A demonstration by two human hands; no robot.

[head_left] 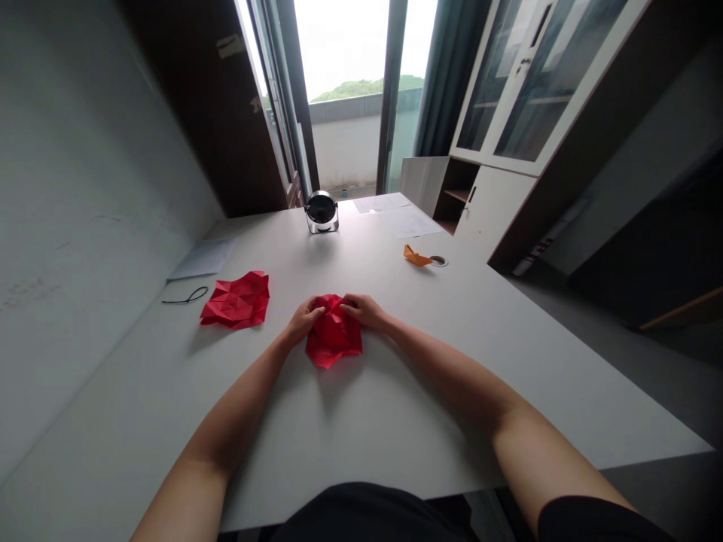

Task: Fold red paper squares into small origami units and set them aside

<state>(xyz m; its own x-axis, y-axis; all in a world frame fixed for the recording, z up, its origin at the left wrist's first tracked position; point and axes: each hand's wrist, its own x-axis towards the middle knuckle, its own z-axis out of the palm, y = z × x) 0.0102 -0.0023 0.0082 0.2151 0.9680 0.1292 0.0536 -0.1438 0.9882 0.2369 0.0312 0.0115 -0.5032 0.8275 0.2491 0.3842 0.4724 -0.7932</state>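
Note:
A creased sheet of red paper (334,339) is between my hands at the middle of the white table (395,406), its near edge hanging loose toward me. My left hand (306,316) pinches its left side near the top. On the upper right side, my right hand (361,309) grips the paper, with thumb and fingers meeting close to the folded centre. Some fingertips are hidden behind the paper. Farther left lies a second red paper (237,301), crumpled with fold lines and touched by neither hand.
An orange folded paper boat (416,257) rests beside a round cable hole (439,261) at right. A small black and silver fan (321,211) stands at the back. White sheets (410,222) lie at the far right edge, papers (203,258) and a black cable tie (186,296) at left.

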